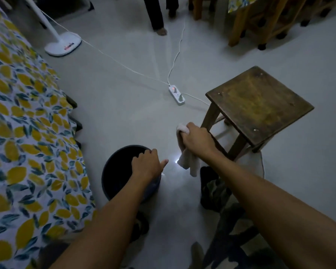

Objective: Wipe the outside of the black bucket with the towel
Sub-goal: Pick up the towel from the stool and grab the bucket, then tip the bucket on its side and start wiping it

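Note:
The black bucket (114, 171) stands upright on the pale floor, low and left of centre. My left hand (146, 165) lies over its near right rim, fingers curled on the edge and thumb pointing right. A whitish towel (188, 162) hangs bunched from my right hand (197, 139), which is closed around it a little right of the bucket and above the floor. The towel does not touch the bucket. My left forearm hides part of the bucket's right side.
A wooden stool (258, 101) stands just right of my right hand. A white power strip (176, 95) with cords lies on the floor ahead. A lemon-print cloth (27, 133) covers furniture on the left. A fan base (63, 43), a person's legs (157, 14) and wooden chairs (260, 18) are farther back.

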{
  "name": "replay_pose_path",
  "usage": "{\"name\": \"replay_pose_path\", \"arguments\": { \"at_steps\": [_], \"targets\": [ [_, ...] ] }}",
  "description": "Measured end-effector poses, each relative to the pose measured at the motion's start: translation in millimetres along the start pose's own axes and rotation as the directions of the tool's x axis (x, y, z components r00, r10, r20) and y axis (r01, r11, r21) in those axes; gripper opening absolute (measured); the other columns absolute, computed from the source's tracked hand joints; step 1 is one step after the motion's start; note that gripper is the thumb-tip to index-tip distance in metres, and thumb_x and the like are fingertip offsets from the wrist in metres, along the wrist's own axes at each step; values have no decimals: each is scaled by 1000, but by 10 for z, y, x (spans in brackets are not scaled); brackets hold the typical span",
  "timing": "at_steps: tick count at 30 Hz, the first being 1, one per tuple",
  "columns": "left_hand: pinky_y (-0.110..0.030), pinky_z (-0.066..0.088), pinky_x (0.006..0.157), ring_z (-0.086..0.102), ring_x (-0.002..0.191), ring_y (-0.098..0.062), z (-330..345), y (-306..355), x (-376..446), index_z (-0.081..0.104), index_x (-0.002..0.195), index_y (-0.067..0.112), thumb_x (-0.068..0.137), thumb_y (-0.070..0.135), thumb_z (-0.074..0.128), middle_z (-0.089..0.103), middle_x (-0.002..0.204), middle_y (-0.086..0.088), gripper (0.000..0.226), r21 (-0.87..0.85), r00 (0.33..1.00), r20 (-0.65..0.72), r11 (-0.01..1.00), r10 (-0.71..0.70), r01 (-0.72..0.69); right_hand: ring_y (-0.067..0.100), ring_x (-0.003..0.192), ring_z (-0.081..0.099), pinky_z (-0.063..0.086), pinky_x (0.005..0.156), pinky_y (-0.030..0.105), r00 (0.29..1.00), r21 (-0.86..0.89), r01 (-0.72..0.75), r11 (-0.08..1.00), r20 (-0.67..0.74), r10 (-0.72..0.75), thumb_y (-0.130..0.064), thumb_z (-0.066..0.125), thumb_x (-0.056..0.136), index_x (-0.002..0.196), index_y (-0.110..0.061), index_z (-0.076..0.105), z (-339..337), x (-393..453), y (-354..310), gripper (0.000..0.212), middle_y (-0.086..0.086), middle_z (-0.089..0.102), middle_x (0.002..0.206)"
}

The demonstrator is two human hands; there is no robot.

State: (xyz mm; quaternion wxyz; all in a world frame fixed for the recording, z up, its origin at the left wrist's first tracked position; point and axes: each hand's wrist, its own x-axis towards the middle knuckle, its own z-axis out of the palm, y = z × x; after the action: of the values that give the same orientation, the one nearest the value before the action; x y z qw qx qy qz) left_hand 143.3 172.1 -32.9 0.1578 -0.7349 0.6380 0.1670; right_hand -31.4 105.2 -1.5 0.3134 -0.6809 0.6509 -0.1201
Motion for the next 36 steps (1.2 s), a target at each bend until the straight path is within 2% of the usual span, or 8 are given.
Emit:
{"name": "replay_pose_path", "arguments": {
  "at_steps": [8, 14, 16, 19, 24, 30, 33, 36],
  "targets": [
    [-46, 44, 93, 56, 118, -33, 772, -75, 702, 46, 136, 15, 96, 66, 42, 56, 134, -13, 64, 10, 985, 168, 999, -45, 44, 33, 94, 69, 41, 68, 34, 995, -231, 45, 972, 101, -23, -33, 43, 106, 129, -14, 53, 778, 503, 338, 32, 13, 72, 105],
    [-46, 44, 92, 59, 115, -34, 1154, -60, 1111, 35, 143, 19, 98, 57, 46, 58, 132, -16, 60, -17, 977, 204, 998, -54, 59, 28, 96, 72, 59, 79, 39, 952, -505, 280, 817, 255, -168, -45, 70, 94, 155, -15, 30, 1191, 726, 647, 79, 13, 69, 118],
    [-45, 45, 91, 60, 113, -34, 1261, -49, 1183, 36, 142, 19, 98, 54, 49, 59, 131, -16, 59, -31, 972, 227, 998, -54, 62, 29, 100, 71, 59, 83, 40, 938, -550, 327, 768, 291, -190, -46, 71, 93, 153, -16, 31, 1239, 750, 703, 79, 14, 65, 125],
    [-44, 48, 91, 61, 113, -33, 1387, -29, 1215, 41, 139, 16, 97, 47, 55, 60, 131, -14, 54, -71, 966, 254, 995, -55, 75, 29, 101, 69, 57, 82, 38, 935, -546, 344, 763, 278, -223, -44, 63, 99, 154, -18, 31, 1252, 760, 748, 69, 15, 63, 127],
    [-43, 50, 84, 62, 109, -38, 1372, -46, 1151, 48, 128, 11, 94, 7, 51, 60, 125, -17, 34, -190, 972, 224, 976, -67, 111, 27, 95, 70, 58, 78, 38, 951, -509, 292, 810, 246, -189, -43, 62, 99, 155, -20, 29, 1145, 730, 776, 69, 12, 64, 119],
    [-41, 55, 84, 65, 99, -36, 1023, -307, 1009, 59, 114, 17, 89, 4, 49, 64, 112, -16, 30, -484, 991, 78, 865, -105, 129, 26, 99, 69, 41, 70, 29, 959, -438, 273, 857, 194, -206, -39, 69, 96, 153, -18, 33, 847, 568, 481, 71, 11, 63, 120],
    [-45, 56, 87, 64, 99, -34, 788, -467, 966, 60, 114, 21, 87, -4, 44, 65, 113, -13, 40, -598, 987, 35, 788, -158, 148, 28, 93, 68, 38, 67, 30, 965, -418, 262, 870, 98, -244, -37, 61, 101, 142, -19, 42, 643, 491, 240, 49, 11, 63, 115],
    [-44, 54, 93, 62, 106, -35, 685, -621, 918, 50, 135, 30, 86, -11, 44, 61, 128, -16, 64, -723, 957, 14, 659, -290, 210, 30, 93, 67, 40, 68, 32, 977, -303, 198, 932, -14, -212, -35, 54, 104, 135, -21, 48, 432, 460, 60, 35, 10, 61, 109]
  ]
}}
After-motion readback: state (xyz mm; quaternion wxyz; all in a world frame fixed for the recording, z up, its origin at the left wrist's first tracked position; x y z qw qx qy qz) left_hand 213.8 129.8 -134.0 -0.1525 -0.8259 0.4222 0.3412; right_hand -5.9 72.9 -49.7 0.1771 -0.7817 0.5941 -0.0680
